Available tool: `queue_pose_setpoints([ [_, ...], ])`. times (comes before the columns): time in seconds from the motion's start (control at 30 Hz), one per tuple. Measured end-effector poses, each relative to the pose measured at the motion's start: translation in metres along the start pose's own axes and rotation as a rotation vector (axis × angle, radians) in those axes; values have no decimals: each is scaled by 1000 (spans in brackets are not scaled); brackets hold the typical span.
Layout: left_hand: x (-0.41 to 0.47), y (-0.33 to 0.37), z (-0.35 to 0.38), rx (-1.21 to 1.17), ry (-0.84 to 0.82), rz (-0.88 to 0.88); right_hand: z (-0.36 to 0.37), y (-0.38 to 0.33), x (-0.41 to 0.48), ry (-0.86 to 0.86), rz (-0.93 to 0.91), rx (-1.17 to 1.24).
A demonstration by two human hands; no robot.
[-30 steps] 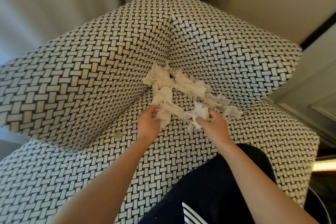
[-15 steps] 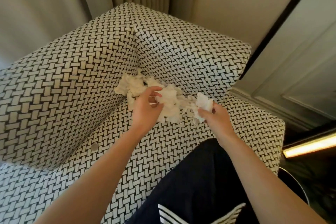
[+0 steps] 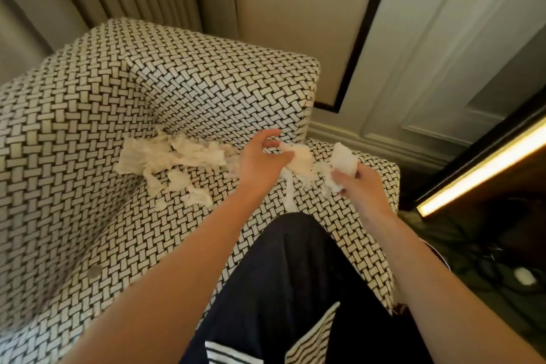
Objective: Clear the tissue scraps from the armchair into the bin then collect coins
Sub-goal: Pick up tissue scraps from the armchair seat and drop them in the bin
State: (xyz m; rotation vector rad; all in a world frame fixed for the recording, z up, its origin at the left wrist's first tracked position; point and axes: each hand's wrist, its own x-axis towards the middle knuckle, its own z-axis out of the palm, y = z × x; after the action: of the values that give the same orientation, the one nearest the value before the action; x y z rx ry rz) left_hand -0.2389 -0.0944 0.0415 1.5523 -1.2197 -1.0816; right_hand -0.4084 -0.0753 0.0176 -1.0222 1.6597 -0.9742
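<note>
left grip (image 3: pixel 260 164): grasping a white tissue scrap (image 3: pixel 299 158) between thumb and fingers, over the seat
right grip (image 3: pixel 362 186): clenched on a crumpled white tissue wad (image 3: pixel 342 158), over the seat's right edge
loose torn tissue scraps (image 3: pixel 165 156): on the black-and-white woven armchair (image 3: pixel 212 83), far-left seat corner
small round silver coin (image 3: pixel 95 271): near left of the seat, well apart from the scraps
dark trouser leg (image 3: pixel 280 275): against the seat's near edge
</note>
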Motion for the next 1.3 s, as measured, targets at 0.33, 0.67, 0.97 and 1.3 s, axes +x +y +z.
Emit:
queue_pose_setpoints([
  [0.33,-10,15,114,-55,-233,-47,-98,48,-5,203,106,121],
  [0.67,-45,12,222,82,-479,-106,-181,107,-16,442,327,283],
  [0.97,-66,-8,256,187,-699,-128,-201,149,-25,489,543,693],
  [1.3,-61,-21,248,198,-674,-189,-191,159,-19,514,692,965],
])
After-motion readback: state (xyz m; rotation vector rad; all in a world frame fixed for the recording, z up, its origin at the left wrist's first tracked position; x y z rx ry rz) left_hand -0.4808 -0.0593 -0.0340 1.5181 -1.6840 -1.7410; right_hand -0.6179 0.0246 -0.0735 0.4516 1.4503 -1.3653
